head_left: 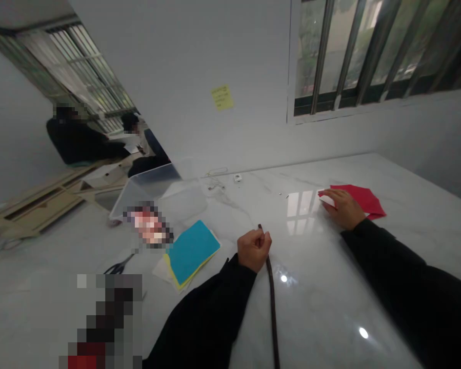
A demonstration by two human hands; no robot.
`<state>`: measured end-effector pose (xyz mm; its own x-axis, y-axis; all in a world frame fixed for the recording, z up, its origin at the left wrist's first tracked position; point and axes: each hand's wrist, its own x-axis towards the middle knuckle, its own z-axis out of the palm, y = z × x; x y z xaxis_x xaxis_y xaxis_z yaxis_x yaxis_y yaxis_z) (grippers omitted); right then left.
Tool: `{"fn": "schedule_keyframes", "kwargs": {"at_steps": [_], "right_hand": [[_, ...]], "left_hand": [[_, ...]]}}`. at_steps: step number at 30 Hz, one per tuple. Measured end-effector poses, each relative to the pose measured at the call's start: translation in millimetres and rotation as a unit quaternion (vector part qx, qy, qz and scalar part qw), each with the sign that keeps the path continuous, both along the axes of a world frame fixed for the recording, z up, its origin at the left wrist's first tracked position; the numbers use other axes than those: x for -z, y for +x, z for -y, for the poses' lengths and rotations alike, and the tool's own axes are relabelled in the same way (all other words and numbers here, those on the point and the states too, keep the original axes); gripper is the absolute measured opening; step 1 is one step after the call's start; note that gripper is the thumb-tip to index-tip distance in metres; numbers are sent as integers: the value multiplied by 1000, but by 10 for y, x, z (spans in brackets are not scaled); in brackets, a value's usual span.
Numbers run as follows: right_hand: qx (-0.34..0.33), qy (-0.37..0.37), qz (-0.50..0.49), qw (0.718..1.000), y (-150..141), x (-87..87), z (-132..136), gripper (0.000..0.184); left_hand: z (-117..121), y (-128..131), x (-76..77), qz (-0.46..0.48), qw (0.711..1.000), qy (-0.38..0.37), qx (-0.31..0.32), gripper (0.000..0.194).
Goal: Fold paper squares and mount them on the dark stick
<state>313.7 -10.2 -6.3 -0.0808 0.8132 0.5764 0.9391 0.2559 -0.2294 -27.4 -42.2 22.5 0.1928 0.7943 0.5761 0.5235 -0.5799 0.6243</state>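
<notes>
Since left fingers pinch dark strap near tip, strap runs straight; right hand lies open on red paper, right of frame.

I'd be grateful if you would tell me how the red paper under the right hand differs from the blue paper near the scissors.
The red paper has the right hand resting on it, while no hand touches the blue paper. The blue paper lies on a yellow sheet, whereas the red paper seems to lie directly on the surface. The red paper's outline looks irregular, while the blue paper looks more rectangular. Both lie flat on the white marble table.
</notes>
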Motion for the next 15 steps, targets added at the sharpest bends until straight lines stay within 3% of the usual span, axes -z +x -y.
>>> {"fn": "schedule_keyframes", "kwargs": {"at_steps": [3, 6, 15], "right_hand": [[57, -75, 62, 994, 384, 201, -35, 50], [110, -132, 62, 983, 523, 318, -38, 59], [109, -172, 16, 979, 543, 261, -25, 56]], "left_hand": [[11, -43, -17, 1, 1000, -9, 2, 39], [3, -47, -7, 2, 1000, -19, 2, 39], [-10, -51, 28, 30, 995, -93, 1, 40]]}}
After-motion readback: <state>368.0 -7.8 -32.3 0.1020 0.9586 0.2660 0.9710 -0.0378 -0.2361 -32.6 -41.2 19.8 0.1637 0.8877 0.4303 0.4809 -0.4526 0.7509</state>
